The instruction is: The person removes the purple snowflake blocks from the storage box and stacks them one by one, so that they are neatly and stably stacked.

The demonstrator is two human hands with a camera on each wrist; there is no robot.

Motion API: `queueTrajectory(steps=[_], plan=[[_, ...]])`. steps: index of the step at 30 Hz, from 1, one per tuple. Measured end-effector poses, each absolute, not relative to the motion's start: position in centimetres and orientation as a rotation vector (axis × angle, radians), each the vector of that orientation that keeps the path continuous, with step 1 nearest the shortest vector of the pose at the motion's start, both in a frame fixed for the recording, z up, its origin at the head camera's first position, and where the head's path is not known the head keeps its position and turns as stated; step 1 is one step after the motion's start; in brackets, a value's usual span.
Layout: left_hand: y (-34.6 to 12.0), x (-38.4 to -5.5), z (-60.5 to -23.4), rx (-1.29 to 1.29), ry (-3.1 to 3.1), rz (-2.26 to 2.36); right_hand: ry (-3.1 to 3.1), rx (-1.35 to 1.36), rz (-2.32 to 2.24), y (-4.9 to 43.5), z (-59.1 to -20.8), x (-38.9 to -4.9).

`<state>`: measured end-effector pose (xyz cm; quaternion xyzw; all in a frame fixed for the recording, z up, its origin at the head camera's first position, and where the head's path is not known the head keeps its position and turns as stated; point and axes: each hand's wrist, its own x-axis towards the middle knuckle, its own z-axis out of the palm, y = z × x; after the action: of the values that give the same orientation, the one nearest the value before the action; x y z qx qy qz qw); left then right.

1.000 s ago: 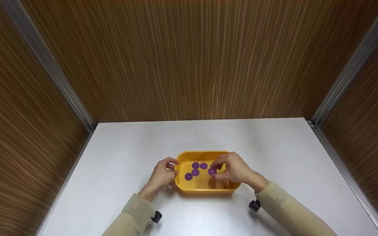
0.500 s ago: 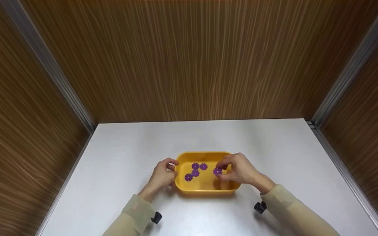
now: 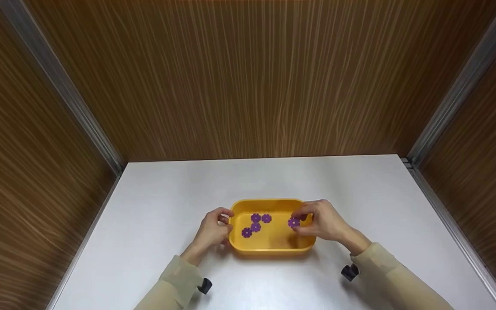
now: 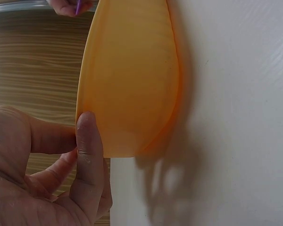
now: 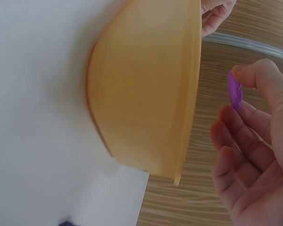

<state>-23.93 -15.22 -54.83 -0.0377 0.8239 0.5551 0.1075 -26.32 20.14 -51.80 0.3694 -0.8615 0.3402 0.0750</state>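
My right hand pinches a purple flower-shaped disc by its edges over the right part of a yellow tray. In the right wrist view the disc is seen edge-on, between thumb and forefinger, above rim level. Several matching purple flower discs lie grouped in the left half of the tray. At the tray's left end, my left hand pinches the rim; the left wrist view has its thumb against the outer wall.
The tray stands on a white table with wood-grain panels at the back and both sides. A small dark purple thing shows on the table at the lower edge of the right wrist view. Each wrist wears a black camera.
My right hand has moved to the right with the pinched disc, from near the tray's middle toward its right end. The left hand and the other discs stay in place.
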Motion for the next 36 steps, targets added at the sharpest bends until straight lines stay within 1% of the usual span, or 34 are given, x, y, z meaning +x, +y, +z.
queueTrajectory(steps=[16,25,36], plan=[[-15.2,-23.8,-54.5,-0.144,2.423,1.627,-2.595,0.983,1.029,22.9,-52.1,-26.1],[-15.3,-23.9,-54.8,-0.091,2.429,1.668,-2.560,0.974,1.009,24.5,-52.3,-25.9],[-15.3,-24.0,-54.8,-0.114,2.427,1.645,-2.645,0.831,1.003,26.8,-52.5,-25.6]])
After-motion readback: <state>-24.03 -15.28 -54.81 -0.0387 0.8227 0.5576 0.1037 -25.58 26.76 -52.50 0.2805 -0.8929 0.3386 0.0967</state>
